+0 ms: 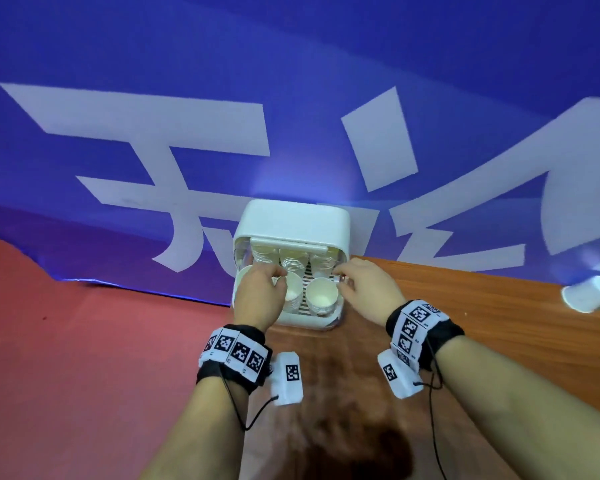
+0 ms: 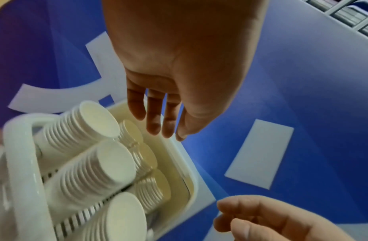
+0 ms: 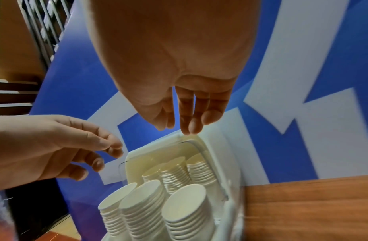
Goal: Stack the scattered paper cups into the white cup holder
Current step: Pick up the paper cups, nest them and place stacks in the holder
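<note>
The white cup holder (image 1: 293,220) stands at the table's back edge, full of stacked white paper cups (image 1: 321,300). The stacks lean in two rows (image 3: 184,205). My left hand (image 1: 278,276) hovers over the front left stacks with relaxed fingers (image 2: 154,125) and holds nothing. My right hand (image 1: 340,278) is over the holder's right side, also without anything in it. Its fingertips (image 3: 188,130) reach the holder's upper rim (image 3: 158,143), where a clear lid edge shows. A few loose cups (image 1: 586,299) lie far right on the table.
A blue banner with large white characters (image 1: 187,140) hangs right behind the holder. The wooden table (image 1: 499,323) stretches right, and red floor (image 1: 84,341) lies to the left. Metal shelving (image 2: 344,14) shows above the banner.
</note>
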The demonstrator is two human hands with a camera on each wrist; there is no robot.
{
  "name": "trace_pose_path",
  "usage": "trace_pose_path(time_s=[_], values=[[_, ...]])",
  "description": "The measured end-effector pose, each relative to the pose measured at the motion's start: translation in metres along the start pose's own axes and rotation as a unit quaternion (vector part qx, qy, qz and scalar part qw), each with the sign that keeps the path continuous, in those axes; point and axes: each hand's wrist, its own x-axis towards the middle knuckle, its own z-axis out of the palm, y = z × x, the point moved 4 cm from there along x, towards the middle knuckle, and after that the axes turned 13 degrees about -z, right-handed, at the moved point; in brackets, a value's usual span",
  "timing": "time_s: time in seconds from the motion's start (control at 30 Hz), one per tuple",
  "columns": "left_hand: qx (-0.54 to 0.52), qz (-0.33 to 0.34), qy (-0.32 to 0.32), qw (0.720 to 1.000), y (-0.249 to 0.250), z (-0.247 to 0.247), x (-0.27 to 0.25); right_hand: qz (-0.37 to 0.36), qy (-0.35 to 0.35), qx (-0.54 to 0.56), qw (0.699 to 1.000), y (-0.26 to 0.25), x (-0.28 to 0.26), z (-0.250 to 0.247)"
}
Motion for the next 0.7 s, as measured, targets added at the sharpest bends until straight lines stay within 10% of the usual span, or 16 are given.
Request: trace_pose_path(time_s=[0.7], values=[[0.014, 0.184, -0.219, 0.958, 0.258, 0.258, -0.151, 0.233, 0.138, -0.001, 0.963, 0.223, -0.315, -0.134]])
